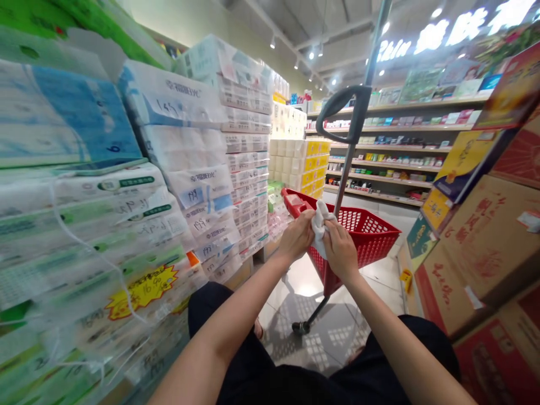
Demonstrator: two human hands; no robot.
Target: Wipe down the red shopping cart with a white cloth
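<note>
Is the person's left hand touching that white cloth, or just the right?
Touching. The head view shows the left hand closed on the white cloth, with the right hand holding its other side.

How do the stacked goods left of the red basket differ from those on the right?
The tissue packs are soft, in clear plastic, white, blue and green; the cardboard boxes are stiff and brown. The packs bear handwritten numbers, the boxes printed red characters. Both piles flank the left hand and right hand holding a white cloth.
</note>
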